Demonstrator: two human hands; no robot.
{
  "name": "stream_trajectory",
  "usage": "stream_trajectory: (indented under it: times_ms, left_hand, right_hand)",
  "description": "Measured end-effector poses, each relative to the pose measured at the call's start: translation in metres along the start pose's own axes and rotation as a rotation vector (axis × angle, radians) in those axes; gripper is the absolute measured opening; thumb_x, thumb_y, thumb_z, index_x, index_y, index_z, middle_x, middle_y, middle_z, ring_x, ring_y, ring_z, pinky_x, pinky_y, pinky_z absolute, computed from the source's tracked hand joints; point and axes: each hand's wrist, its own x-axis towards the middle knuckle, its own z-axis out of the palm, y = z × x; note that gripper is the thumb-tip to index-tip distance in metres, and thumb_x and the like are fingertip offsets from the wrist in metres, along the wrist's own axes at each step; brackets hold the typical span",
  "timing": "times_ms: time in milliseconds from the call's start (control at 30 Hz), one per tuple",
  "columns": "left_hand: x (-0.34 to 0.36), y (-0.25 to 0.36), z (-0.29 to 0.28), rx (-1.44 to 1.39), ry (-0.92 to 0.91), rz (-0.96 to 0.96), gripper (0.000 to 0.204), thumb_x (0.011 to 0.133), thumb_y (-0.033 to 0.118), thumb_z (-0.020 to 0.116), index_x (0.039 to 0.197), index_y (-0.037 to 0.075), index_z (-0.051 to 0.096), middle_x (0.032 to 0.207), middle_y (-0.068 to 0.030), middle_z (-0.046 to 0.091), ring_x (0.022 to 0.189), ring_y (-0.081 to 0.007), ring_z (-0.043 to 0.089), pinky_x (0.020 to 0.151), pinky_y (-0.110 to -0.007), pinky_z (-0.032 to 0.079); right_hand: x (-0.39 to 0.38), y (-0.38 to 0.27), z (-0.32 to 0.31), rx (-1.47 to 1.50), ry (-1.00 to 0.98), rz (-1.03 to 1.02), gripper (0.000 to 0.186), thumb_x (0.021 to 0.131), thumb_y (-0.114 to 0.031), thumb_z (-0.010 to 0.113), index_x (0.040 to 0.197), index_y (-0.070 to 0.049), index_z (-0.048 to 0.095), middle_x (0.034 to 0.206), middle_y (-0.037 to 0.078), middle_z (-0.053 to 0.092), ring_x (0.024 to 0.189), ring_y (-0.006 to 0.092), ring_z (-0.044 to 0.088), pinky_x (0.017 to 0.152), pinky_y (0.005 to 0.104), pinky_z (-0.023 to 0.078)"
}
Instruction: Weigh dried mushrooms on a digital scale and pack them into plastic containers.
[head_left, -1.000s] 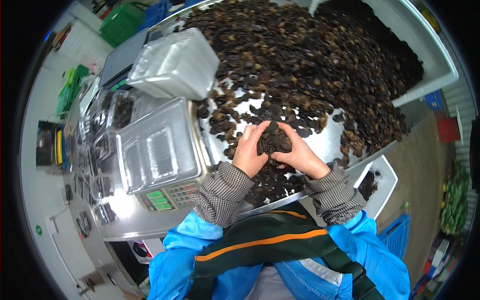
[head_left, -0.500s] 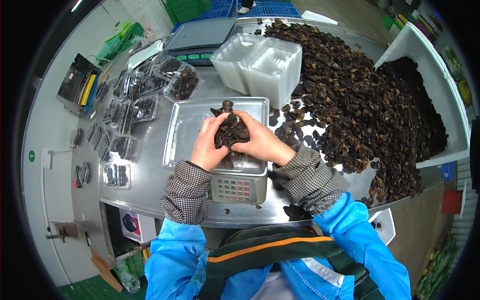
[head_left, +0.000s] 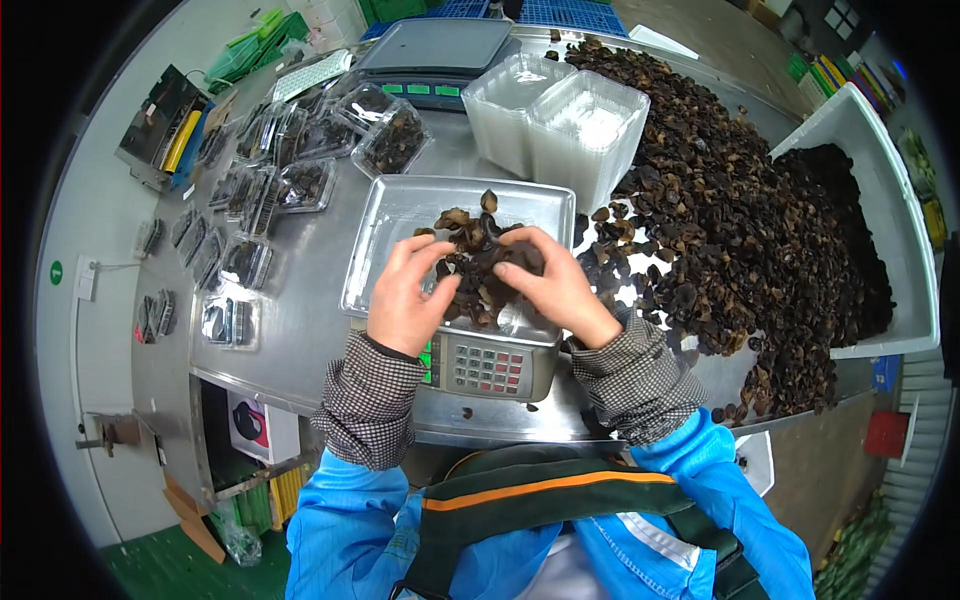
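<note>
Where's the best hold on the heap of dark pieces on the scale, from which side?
Probably its left and right flanks, cupped low from the near side: the heap looks loose and uneven, with no firm edge to pinch, and the left hand and right hand bracket it.

Fungus pcs. (head_left: 485, 300) part. hidden behind R fingers (head_left: 537, 240).

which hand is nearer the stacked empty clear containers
Right: the right hand is in front of the stacked empty containers; the left hand is farther off, to their front left.
</note>
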Motion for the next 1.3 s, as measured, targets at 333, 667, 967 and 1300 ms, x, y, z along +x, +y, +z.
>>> stream_trajectory:
  times_ms: [333, 667, 967, 1300]
  left_hand:
    - [-0.057, -0.057, -0.020, -0.572, 0.346, -0.505, 0.028, 0.094, 0.016, 0.065, 0.120, 0.005, 0.062, 0.103, -0.0016, 0.067, 0.087, -0.0074, 0.061, 0.073, -0.021, 0.050]
    - [-0.074, -0.051, -0.020, -0.889, 0.335, -0.859, 0.062, 0.093, 0.020, 0.067, 0.144, 0.009, 0.032, 0.112, -0.0114, 0.053, 0.103, -0.0248, 0.061, 0.087, -0.038, 0.056]
    - [-0.062, -0.046, -0.011, -0.950, 0.341, -0.833, 0.072, 0.094, 0.018, 0.065, 0.150, 0.010, 0.020, 0.117, -0.0157, 0.048, 0.104, -0.0286, 0.060, 0.089, -0.041, 0.055]
    - [-0.063, -0.055, -0.014, -1.009, 0.291, -0.831, 0.071, 0.096, 0.018, 0.063, 0.151, 0.011, 0.019, 0.116, -0.0147, 0.050, 0.106, -0.0273, 0.058, 0.092, -0.043, 0.053]
  right_hand:
    - [-0.046, -0.022, -0.078, 0.375, 0.064, 0.355, 0.029, 0.095, -0.021, 0.062, 0.117, -0.002, 0.057, 0.079, 0.003, 0.059, 0.053, 0.0069, 0.050, 0.042, 0.0199, 0.038]
    - [-0.063, 0.010, -0.119, 0.131, 0.209, 0.423, 0.028, 0.101, -0.031, 0.053, 0.110, -0.006, 0.060, 0.076, -0.002, 0.057, 0.052, 0.0048, 0.048, 0.044, 0.0195, 0.037]
    - [-0.013, -0.020, -0.045, -0.364, 0.011, -0.105, 0.041, 0.080, -0.019, 0.076, 0.115, -0.007, 0.059, 0.099, 0.011, 0.065, 0.091, 0.0241, 0.067, 0.078, 0.0339, 0.053]
    - [0.018, -0.011, -0.034, -0.227, -0.045, 0.020, 0.034, 0.084, -0.011, 0.068, 0.115, -0.001, 0.061, 0.100, 0.011, 0.064, 0.090, 0.0197, 0.063, 0.080, 0.0306, 0.052]
